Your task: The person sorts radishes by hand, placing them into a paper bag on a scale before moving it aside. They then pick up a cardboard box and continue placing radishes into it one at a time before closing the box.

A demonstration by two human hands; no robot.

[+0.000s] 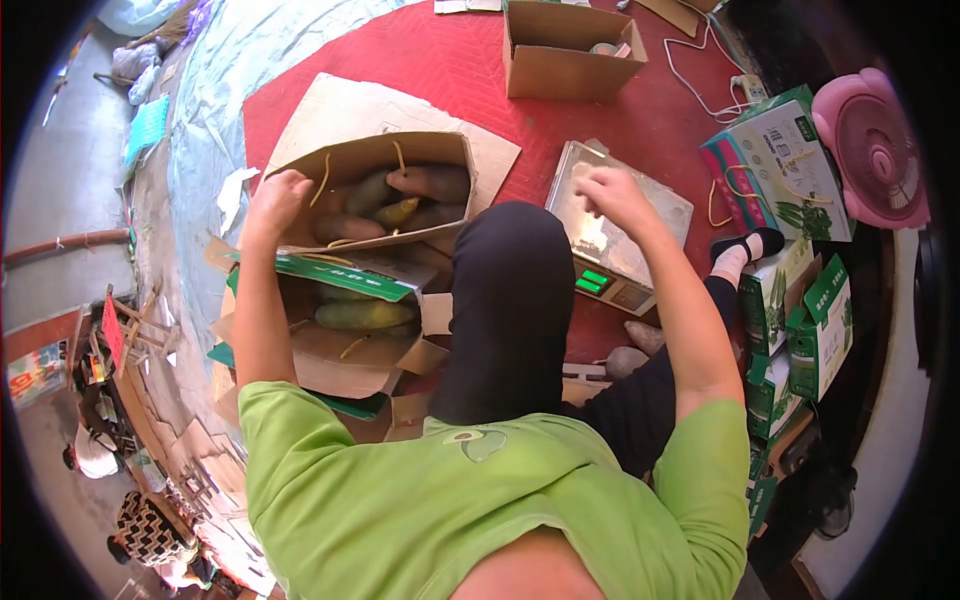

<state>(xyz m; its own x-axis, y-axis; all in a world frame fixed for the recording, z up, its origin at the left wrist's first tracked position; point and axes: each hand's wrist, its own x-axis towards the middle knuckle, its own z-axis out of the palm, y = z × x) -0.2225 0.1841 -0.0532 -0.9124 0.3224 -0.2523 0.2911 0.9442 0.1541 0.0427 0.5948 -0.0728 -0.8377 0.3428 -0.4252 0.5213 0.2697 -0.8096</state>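
Note:
My left hand (280,200) has its fingers closed at the left edge of an open cardboard box (440,148); they look wrapped on that edge, partly hidden. Several long gourds (432,183) lie inside, brown and green, with yellow cord handles near them. Above the flat metal top of a scale (645,230) is my right hand (603,192), fingers loosely bent and apart, with nothing visible in it. The scale's display (592,281) glows green. A second box (350,370) nearer me holds greenish gourds (365,314) below a green-and-white flap.
Another open box (560,75) stands ahead on the red floor (400,70). Printed cartons (785,160) and a pink fan (872,150) are on the right, near a white cable (690,95). Two round gourds (627,361) lie beside my leg. Plastic sheeting (215,130) covers the left floor.

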